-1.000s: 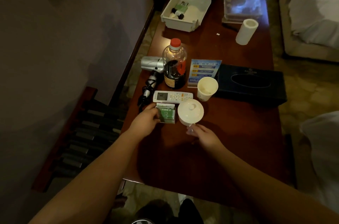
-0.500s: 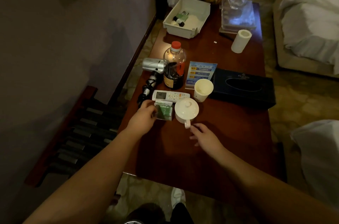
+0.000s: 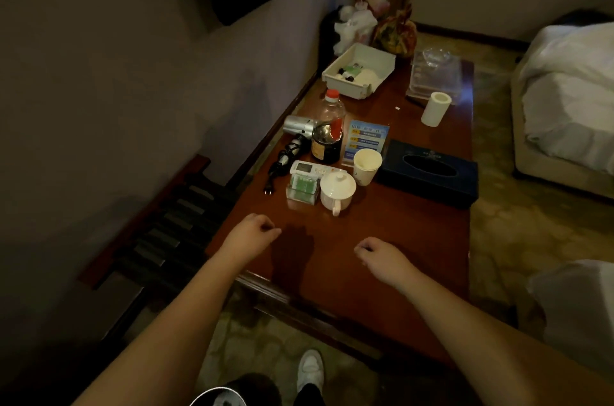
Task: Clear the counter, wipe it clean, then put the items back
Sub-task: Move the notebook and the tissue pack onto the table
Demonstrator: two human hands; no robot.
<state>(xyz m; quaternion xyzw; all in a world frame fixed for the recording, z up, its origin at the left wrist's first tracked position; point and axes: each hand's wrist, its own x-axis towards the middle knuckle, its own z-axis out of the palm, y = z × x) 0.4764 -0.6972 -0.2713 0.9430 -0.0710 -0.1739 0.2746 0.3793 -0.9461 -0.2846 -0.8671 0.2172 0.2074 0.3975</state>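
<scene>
The dark wooden counter (image 3: 382,239) carries a cluster of items at mid-length: a white lidded cup (image 3: 337,189), a green box (image 3: 301,188), a white remote (image 3: 310,169), a paper cup (image 3: 366,166), a red-capped bottle (image 3: 328,136), a silver hair dryer (image 3: 298,126), a blue card (image 3: 367,138) and a dark tissue box (image 3: 428,173). My left hand (image 3: 252,232) and right hand (image 3: 375,252) hover over the near bare part of the counter. Both have loosely curled fingers and hold nothing, well short of the cup and box.
Farther along stand a white tray (image 3: 360,73) with small bottles, a paper roll (image 3: 435,108) and a clear tray (image 3: 435,73) with a glass. Bags sit at the far end. A bed (image 3: 571,99) lies right, a slatted rack (image 3: 159,239) left against the wall.
My left hand let go of the green box and my right hand left the lidded cup's handle. Both pulled back toward me and the view tilted up.
</scene>
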